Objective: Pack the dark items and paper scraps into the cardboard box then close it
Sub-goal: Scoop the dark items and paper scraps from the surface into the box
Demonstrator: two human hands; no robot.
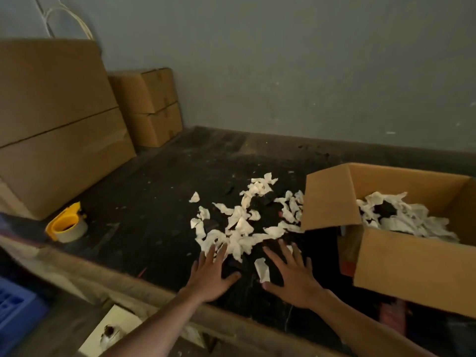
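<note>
A pile of white paper scraps [239, 222] lies on the dark table, with small dark items [211, 225] half hidden among them. An open cardboard box [412, 256] stands at the right, its flaps up, holding more scraps and a dark item [385, 210]. My left hand [210, 275] is spread flat at the pile's near edge, fingers touching the scraps. My right hand [293, 274] is spread beside it, with one loose scrap [262, 269] between the two hands. Neither hand holds anything.
A yellow tape dispenser [67, 224] sits at the left of the table [154, 202]. Closed cardboard boxes [59, 124] are stacked along the left, with two smaller ones [152, 106] behind. A blue crate [15, 305] is at the lower left.
</note>
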